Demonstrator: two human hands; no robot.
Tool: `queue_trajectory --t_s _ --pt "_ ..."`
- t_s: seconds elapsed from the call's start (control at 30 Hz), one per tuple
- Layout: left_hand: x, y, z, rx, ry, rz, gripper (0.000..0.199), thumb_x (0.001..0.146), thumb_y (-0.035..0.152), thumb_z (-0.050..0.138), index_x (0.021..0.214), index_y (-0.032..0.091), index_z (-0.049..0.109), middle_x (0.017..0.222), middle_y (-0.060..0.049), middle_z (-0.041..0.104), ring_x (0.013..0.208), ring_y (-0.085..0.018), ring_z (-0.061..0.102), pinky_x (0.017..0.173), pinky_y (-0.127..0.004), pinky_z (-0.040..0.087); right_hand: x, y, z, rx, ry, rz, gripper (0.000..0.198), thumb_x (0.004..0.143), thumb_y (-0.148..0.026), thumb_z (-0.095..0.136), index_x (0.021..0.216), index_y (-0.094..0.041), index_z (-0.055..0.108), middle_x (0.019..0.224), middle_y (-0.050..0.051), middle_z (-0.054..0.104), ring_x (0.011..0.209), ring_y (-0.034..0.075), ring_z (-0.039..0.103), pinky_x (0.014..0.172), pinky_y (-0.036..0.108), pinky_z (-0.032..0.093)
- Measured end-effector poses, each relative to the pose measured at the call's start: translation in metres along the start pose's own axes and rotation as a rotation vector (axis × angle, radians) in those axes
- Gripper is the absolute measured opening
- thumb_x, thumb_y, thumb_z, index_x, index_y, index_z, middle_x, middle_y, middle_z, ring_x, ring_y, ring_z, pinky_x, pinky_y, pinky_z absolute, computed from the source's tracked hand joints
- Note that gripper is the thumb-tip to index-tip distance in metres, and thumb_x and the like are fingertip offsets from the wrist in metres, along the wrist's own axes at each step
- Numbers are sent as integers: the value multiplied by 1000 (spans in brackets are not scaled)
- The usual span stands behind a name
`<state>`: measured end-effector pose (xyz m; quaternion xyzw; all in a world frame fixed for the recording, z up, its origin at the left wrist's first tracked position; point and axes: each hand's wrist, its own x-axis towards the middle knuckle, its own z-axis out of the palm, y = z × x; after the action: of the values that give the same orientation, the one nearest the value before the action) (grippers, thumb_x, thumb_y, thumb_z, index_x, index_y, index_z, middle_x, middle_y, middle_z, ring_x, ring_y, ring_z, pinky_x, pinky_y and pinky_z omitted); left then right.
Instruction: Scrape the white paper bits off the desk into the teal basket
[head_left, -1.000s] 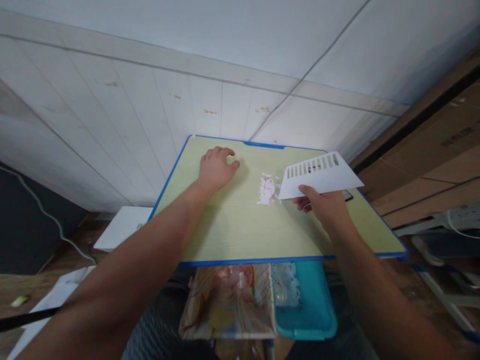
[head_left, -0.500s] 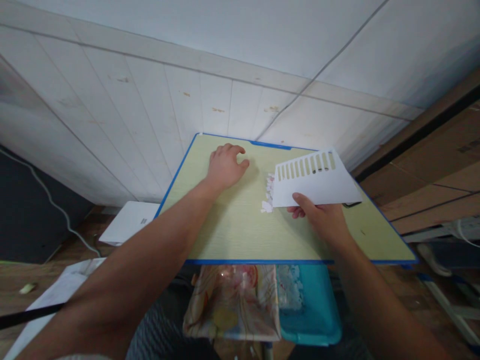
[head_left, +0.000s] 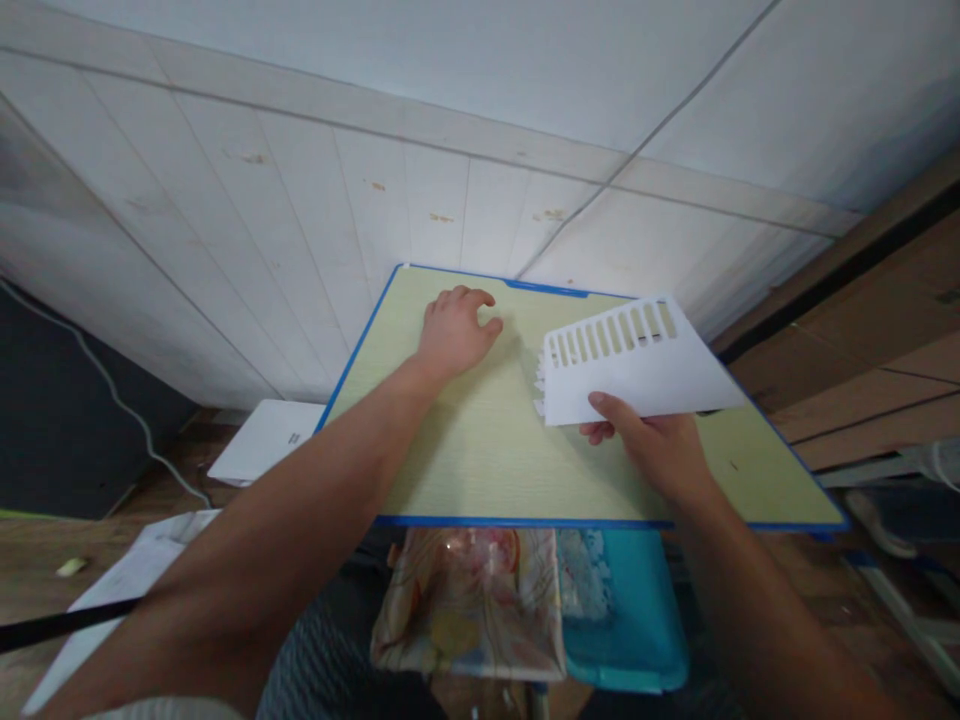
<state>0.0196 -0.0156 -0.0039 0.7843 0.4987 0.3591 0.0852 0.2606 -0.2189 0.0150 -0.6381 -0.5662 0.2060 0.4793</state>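
My right hand (head_left: 637, 432) grips a white card with a row of slots (head_left: 600, 385) by its near edge, thumb on top and fingers underneath. The card is held over the right half of a pale yellow table (head_left: 465, 460) with a blue rim. Small white paper scraps (head_left: 539, 383) peek out from behind the card's left edge; most of them are hidden. On the left half of the table, my left hand (head_left: 456, 330) rests with its fingers curved and the thumb apart, holding nothing. A dark object under the card's right end is mostly covered.
Below the near table edge sit a patterned container (head_left: 480, 650) and a turquoise bin (head_left: 637, 640) with white scraps inside. A panelled white wall (head_left: 375, 190) stands behind the table. Cardboard boxes (head_left: 885, 340) line the right side. A white flat box (head_left: 266, 440) lies at left.
The slotted card has shifted slightly left and nearer, covering more of the paper scraps. My left hand has hardly moved, and the view has turned a little.
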Motion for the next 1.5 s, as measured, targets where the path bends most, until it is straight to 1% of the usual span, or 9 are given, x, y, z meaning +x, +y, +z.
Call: queue_trajectory --t_s 0.13,0.23,0.4,0.63,0.87,1.07,1.2,1.33,1.5 --pt "0 1 -1 -5 -8 -4 34 104 38 74 135 29 85 147 -13 82 144 -43 69 131 -68 54 -6 2 -3 -32 53 6 56 98 -73 84 65 -29 75 68 9 81 66 30 81 83 48 73" --pt "0 2 -1 -2 -17 -9 34 105 37 73 136 28 85 149 -14 82 145 -43 69 132 -68 53 -12 4 -3 -5 21 31 52 96 -70 86 66 -29 75 68 9 82 67 31 81 79 47 73" --pt "-1 3 -2 9 -27 -15 35 106 36 73 138 28 84 152 -14 81 148 -43 69 133 -67 52 -20 5 -2 -20 100 33 47 99 -64 83 68 -29 77 70 8 83 68 30 81 96 53 72" --pt "-1 4 -2 24 -21 -5 35 106 36 73 137 27 84 151 -14 82 147 -43 70 131 -66 53 -35 8 1 -17 39 59 52 100 -67 83 64 -30 76 72 9 84 74 32 84 91 49 72" --pt "0 7 -5 39 -44 -31 36 107 34 73 140 28 84 152 -13 81 149 -40 69 134 -62 51 -50 17 0 -47 178 17 53 105 -63 80 65 -29 76 70 8 83 71 31 81 97 53 71" --pt "1 5 -3 53 -51 -32 35 107 33 72 140 28 83 151 -13 81 149 -40 68 134 -62 51 -59 18 -1 -49 180 4 54 106 -63 78 64 -29 76 70 7 82 69 30 81 91 50 70" --pt "1 3 -1 47 -30 -24 34 106 33 73 138 29 83 148 -12 82 146 -40 69 133 -63 52 -60 21 -7 -135 207 13 59 108 -69 74 62 -32 74 71 6 83 75 32 84 106 55 67" --pt "2 2 -2 53 -36 -36 34 106 33 73 138 27 83 150 -13 81 147 -40 69 134 -61 52 -59 30 -17 -201 187 0 58 108 -69 73 62 -34 72 79 7 87 90 34 86 117 54 63" --pt "3 -2 -3 56 -28 -54 33 107 34 73 137 28 84 147 -13 82 145 -40 69 133 -61 53 -53 38 -25 -217 265 37 56 106 -66 68 60 -34 70 73 8 83 83 35 83 122 58 59"
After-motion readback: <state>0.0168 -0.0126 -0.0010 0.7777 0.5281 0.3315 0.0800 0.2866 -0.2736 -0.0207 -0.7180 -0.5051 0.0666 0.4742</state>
